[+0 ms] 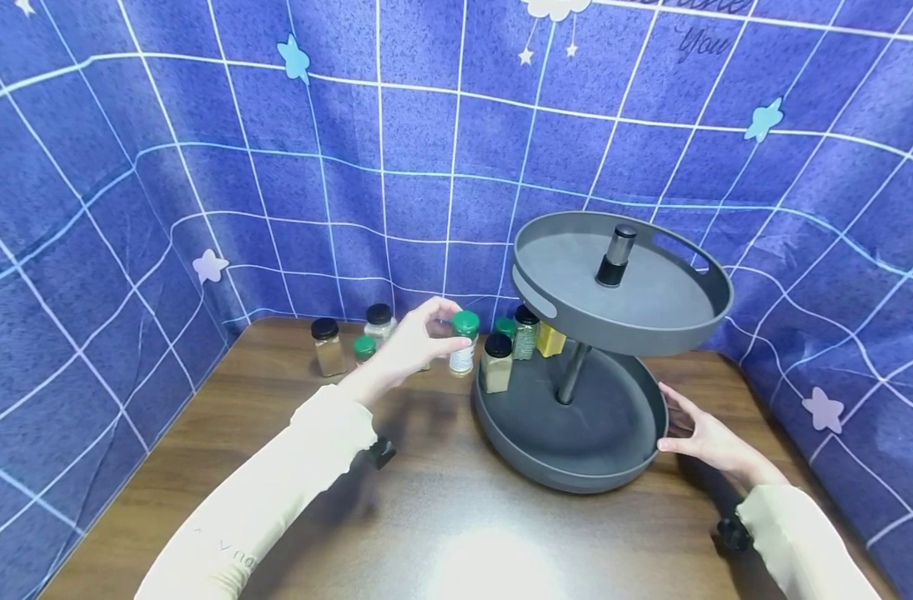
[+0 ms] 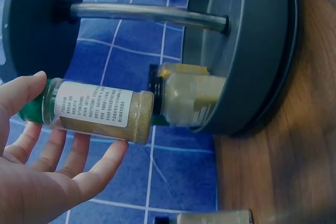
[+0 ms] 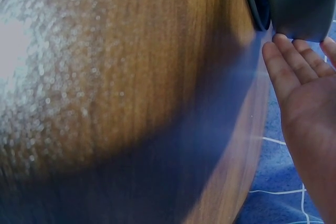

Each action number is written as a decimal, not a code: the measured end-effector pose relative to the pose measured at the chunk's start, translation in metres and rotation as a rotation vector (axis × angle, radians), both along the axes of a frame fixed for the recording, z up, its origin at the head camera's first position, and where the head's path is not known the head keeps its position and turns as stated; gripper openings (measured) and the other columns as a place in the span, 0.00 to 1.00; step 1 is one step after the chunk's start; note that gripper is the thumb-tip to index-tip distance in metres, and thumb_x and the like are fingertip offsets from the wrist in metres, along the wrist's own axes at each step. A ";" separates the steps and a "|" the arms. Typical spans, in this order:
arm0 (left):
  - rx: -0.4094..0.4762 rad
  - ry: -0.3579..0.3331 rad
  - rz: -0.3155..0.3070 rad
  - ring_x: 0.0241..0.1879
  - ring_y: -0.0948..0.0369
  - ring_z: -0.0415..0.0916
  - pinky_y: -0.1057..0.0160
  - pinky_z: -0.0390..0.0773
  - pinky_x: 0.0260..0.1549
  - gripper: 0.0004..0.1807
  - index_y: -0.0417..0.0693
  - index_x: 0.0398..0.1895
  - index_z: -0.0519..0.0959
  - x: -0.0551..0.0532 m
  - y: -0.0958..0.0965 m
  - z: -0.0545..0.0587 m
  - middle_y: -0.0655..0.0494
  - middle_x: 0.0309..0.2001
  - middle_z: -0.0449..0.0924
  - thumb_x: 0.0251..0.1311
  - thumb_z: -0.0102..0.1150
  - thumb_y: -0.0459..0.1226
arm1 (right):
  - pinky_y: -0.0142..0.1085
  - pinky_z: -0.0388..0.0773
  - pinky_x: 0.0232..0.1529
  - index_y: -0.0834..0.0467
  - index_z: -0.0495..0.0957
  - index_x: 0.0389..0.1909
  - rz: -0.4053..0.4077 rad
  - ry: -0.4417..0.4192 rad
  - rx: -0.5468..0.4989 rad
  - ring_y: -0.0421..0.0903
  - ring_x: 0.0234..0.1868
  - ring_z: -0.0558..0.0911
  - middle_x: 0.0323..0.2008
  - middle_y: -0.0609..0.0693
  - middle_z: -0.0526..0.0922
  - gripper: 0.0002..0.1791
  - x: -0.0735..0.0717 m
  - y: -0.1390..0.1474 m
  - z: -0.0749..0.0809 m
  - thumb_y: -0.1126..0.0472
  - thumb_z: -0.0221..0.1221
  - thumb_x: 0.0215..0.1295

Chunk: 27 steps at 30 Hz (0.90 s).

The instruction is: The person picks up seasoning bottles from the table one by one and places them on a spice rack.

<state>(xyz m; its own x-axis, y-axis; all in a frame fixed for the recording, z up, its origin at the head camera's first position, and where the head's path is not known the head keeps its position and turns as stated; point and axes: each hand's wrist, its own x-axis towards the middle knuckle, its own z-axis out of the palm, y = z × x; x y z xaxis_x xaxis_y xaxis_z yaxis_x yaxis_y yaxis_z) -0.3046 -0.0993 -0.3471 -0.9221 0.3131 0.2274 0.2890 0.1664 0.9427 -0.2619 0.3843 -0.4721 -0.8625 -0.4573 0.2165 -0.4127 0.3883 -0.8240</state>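
My left hand (image 1: pixel 417 343) holds a green-capped spice jar (image 1: pixel 462 354) between thumb and fingers, in the air just left of a two-tier grey turntable organizer (image 1: pixel 576 483). In the left wrist view the jar (image 2: pixel 100 107) shows a white printed label and tan powder inside. My right hand (image 1: pixel 707 437) touches the outer right wall of the lower tier; its extended fingertips (image 3: pixel 282 39) rest against that wall in the right wrist view. On the lower tier's left side stand a black-capped jar of pale powder (image 1: pixel 497 373), a jar of green flakes (image 1: pixel 526 340), a yellow container (image 1: pixel 550 340) and another green cap (image 1: pixel 504 326).
Left of the organizer, a black-capped brown spice jar (image 1: pixel 328 352), another black-capped jar (image 1: pixel 379 321) and a green-capped jar (image 1: pixel 364 346) stand on the wooden table (image 1: pixel 426 508). The upper tier (image 1: pixel 569 258) overhangs the lower one on a metal post (image 1: pixel 574 375). Blue cloth (image 1: pixel 336 200) hangs behind.
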 end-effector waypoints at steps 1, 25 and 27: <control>-0.001 -0.001 -0.001 0.43 0.56 0.78 0.50 0.82 0.38 0.22 0.45 0.49 0.72 0.000 0.003 -0.001 0.49 0.45 0.78 0.50 0.68 0.33 | 0.17 0.69 0.51 0.70 0.42 0.71 0.000 -0.001 0.000 0.26 0.56 0.70 0.61 0.80 0.56 0.50 0.000 0.000 0.000 0.73 0.64 0.53; 0.050 -0.048 -0.013 0.41 0.59 0.77 0.57 0.83 0.34 0.23 0.43 0.49 0.72 -0.006 0.047 -0.043 0.47 0.46 0.76 0.48 0.68 0.30 | 0.18 0.69 0.52 0.70 0.43 0.71 -0.015 0.009 0.016 0.28 0.56 0.71 0.61 0.80 0.56 0.50 -0.001 -0.001 0.000 0.72 0.65 0.53; 0.054 -0.044 -0.016 0.41 0.59 0.77 0.59 0.83 0.33 0.23 0.43 0.49 0.72 -0.006 0.049 -0.047 0.46 0.45 0.76 0.48 0.68 0.29 | 0.18 0.69 0.52 0.70 0.43 0.71 -0.014 0.014 0.017 0.28 0.56 0.71 0.61 0.80 0.56 0.49 0.000 -0.001 0.000 0.73 0.64 0.53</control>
<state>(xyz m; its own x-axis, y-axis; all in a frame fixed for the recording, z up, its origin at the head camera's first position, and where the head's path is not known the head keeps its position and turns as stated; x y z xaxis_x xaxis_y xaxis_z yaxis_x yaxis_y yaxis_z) -0.3105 -0.0506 -0.3939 -0.9266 0.3161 0.2035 0.2491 0.1108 0.9621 -0.2623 0.3832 -0.4720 -0.8657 -0.4491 0.2211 -0.4187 0.4076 -0.8115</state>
